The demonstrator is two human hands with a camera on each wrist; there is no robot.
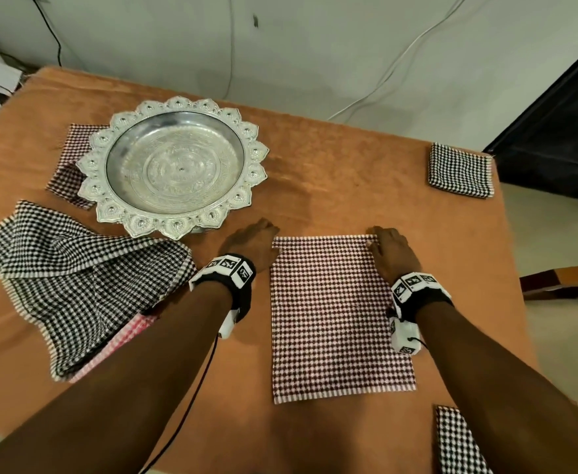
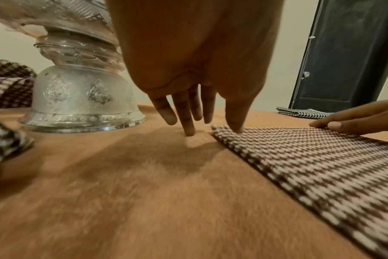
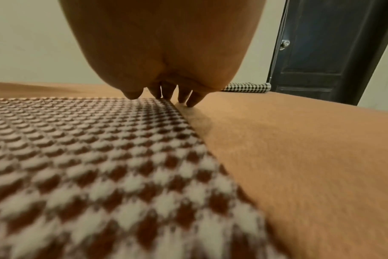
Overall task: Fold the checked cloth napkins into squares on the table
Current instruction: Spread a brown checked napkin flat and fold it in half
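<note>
A brown-and-white checked napkin (image 1: 335, 319) lies flat on the orange table as a long rectangle folded over itself. My left hand (image 1: 253, 241) is at its far left corner. In the left wrist view the thumb touches that corner of the napkin (image 2: 310, 166) and the straight fingers (image 2: 189, 129) touch the table beside it. My right hand (image 1: 388, 249) rests with straight fingers on the far right corner; the right hand (image 2: 354, 121) lies flat there. The right wrist view shows my fingertips (image 3: 192, 103) at the napkin's (image 3: 89, 149) far edge.
A silver pedestal tray (image 1: 174, 165) stands far left, over a brown checked napkin (image 1: 72, 155). A loose black-and-white napkin (image 1: 75, 278) covers a pink one (image 1: 123, 340). Folded black-and-white napkins lie far right (image 1: 460, 171) and near right (image 1: 458, 443). The table edge runs close on the right.
</note>
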